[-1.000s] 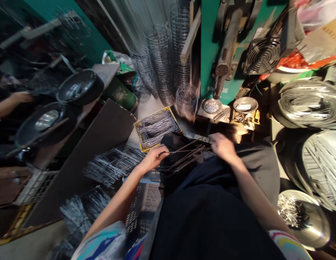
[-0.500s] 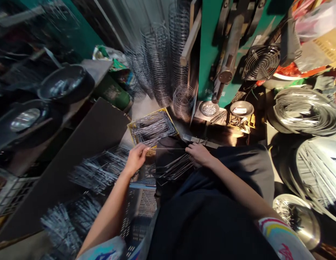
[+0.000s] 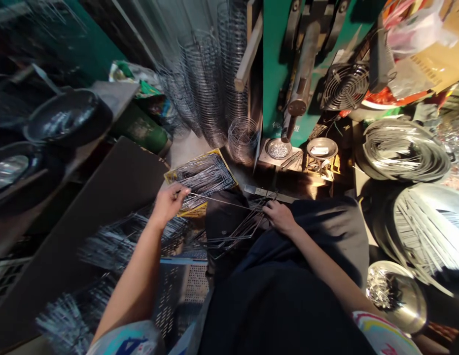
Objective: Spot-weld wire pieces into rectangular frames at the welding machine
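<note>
My left hand [image 3: 169, 203] is closed in a pinch on one end of a thin metal wire [image 3: 220, 200], beside the yellow crate. The wire runs across above my lap, sloping down toward my right hand [image 3: 279, 216]. That hand's fingers are closed at the wire's other end, by a bunch of bent wire frames [image 3: 232, 237] resting across my dark-clothed legs. How many wires sit in the right fingers is hidden. Just beyond my left hand, a yellow crate [image 3: 226, 160] holds a pile of similar bent wires [image 3: 203, 172].
Stacked wire coils [image 3: 201, 84] stand behind the crate. A green machine [image 3: 273, 64] with a metal arm rises ahead, a small dish of metal bits [image 3: 278, 149] below it. Wire bundles [image 3: 111, 244] lie left; basins of metal strips [image 3: 410, 148] and a steel bowl [image 3: 414, 301] stand right.
My left hand has moved left and slightly up, so the wire now slopes instead of lying level. The bent frames on my lap have spread out. The view has shifted slightly.
</note>
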Demonstrator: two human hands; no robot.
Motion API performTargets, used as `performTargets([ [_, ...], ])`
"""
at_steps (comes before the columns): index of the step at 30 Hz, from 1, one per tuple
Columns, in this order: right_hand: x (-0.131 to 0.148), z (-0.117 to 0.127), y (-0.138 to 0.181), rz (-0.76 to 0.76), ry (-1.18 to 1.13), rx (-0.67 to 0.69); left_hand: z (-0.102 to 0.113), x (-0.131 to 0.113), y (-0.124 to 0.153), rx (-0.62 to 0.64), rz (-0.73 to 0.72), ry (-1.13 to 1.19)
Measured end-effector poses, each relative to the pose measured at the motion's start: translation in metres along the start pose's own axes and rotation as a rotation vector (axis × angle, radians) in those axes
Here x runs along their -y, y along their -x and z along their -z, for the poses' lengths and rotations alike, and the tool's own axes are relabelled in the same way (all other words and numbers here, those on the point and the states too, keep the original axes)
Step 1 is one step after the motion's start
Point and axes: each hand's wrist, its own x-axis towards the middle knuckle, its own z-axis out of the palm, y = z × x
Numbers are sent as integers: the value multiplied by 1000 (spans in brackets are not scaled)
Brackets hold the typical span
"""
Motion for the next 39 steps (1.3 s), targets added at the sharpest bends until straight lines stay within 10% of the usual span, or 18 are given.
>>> performTargets([
  [15,24,5,29,9,-253,31,-96,-87,-13,284,-395,-331],
  [23,8,11,34,-84,-436,-222,-110,-109,-26,102,-368,-383],
  [29,2,-24,18,-67,-461,-102,-146,-113,-44,345,-471,-382],
  [39,-19,-11,13,-205,-525,-278,-44,-101,-1,7,-476,-517],
])
